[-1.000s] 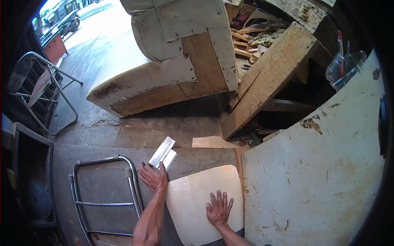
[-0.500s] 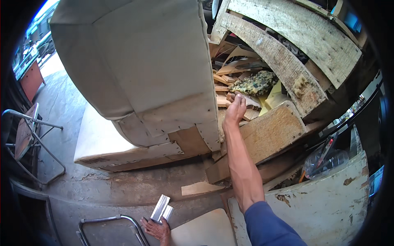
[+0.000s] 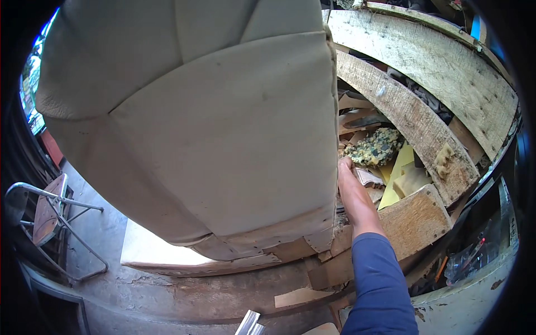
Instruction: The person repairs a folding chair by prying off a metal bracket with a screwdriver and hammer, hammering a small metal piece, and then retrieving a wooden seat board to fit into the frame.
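My right arm, in a blue sleeve, stretches forward past the edge of a beige upholstered sofa (image 3: 245,139). At its end, my right hand (image 3: 346,166) is in the gap behind the sofa's edge, among wood scraps. Its fingers are mostly hidden, so what it touches cannot be made out. Just beyond it lies a speckled foam lump (image 3: 377,146), with a yellow sheet (image 3: 397,176) to its right. Two curved wooden boards (image 3: 405,100) arch over the scraps. My left hand is out of the picture.
A folding metal chair (image 3: 50,215) stands at the left. Silver metal pieces (image 3: 249,324) show at the bottom edge, below a flat offcut (image 3: 301,297) on the floor. To the lower right, a clear plastic container (image 3: 472,262) sits behind a worn pale panel (image 3: 463,307).
The view has shifted, and the sofa now fills more of it. My right hand has gone deeper behind the sofa's edge. My left hand, earlier by the silver pieces, has left the picture.
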The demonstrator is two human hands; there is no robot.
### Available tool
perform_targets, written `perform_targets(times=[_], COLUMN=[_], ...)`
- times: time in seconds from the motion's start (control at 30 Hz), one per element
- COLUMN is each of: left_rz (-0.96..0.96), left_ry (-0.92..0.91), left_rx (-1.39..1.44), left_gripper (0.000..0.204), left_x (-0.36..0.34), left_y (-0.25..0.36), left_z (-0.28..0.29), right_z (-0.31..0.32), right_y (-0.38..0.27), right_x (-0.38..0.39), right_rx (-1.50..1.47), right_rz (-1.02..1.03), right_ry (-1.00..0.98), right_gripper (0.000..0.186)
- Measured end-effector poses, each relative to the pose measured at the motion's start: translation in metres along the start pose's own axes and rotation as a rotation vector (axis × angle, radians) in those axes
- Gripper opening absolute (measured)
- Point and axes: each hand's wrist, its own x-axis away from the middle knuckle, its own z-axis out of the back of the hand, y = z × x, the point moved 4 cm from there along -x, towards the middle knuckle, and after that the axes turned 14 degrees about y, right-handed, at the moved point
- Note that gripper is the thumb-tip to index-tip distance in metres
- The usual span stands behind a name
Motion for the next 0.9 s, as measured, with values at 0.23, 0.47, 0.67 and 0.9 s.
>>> perform_targets(times=[0.23,0.47,0.67,0.9], left_rz=[-0.003,-0.034,-0.004,-0.018], left_ry=[0.042,0.06,-0.019,-0.046], left_rx=[0.039,0.013,-0.029,0.141], left_gripper=[0.081,0.085,0.089,0.094], left_x=[-0.001,-0.001,-0.003,0.003], left_y=[0.007,0.018,0.006,0.025], left_z=[0.005,0.019,0.024,0.012], right_z=[-0.018,-0.029,-0.016,-0.045], right_y=[0.002,0.02,-0.016,0.038], right_x=[-0.013,-0.03,-0.009,-0.041], right_rx=[0.174,0.049,0.029,-0.052], right_rz=[0.304,0.061,0.279,-0.04], right_ry=[0.285,0.223,0.258,0.319], right_gripper=[0.031,0.029,0.031,0.027])
